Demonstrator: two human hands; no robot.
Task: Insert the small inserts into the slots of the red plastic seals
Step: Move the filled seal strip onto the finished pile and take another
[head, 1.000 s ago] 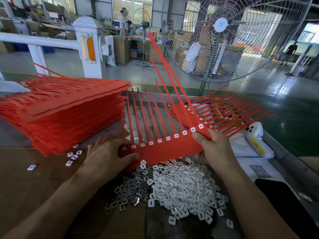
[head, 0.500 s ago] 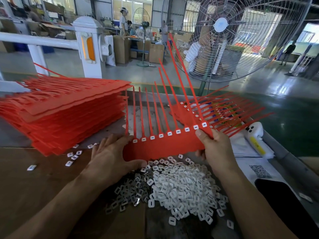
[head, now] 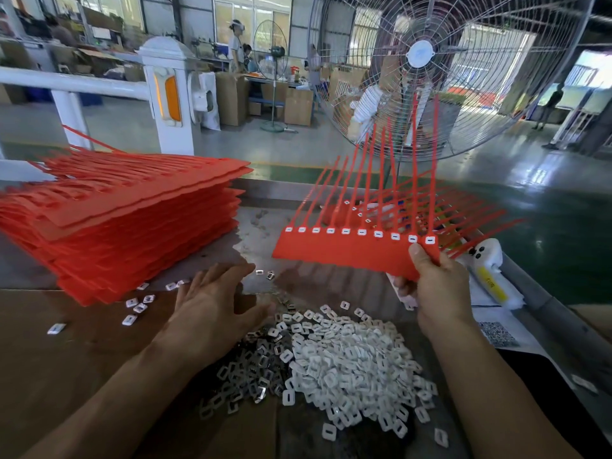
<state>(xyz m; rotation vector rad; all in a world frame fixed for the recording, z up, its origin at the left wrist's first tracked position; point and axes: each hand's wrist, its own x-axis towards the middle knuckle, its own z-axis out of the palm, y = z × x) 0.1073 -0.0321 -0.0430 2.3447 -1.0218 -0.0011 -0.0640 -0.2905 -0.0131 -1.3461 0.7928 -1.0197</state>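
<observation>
Workbench (head: pixel 66 359): right hand (head: pixel 437 289) pinches seal strip (head: pixel 351 251); left hand (head: pixel 215 306) spread flat.

qr code: a black-and-white square code printed on a white paper sheet (head: pixel 506 329) at the right edge of the worktop; no words beside it can be read
yellow label: a strip on the white handheld device (head: pixel 490 270) at right carries dark print, too small and blurred to read
fan hub: the white disc (head: pixel 420 54) at the centre of the big fan has a faint mark, not legible
other readable text: none
</observation>
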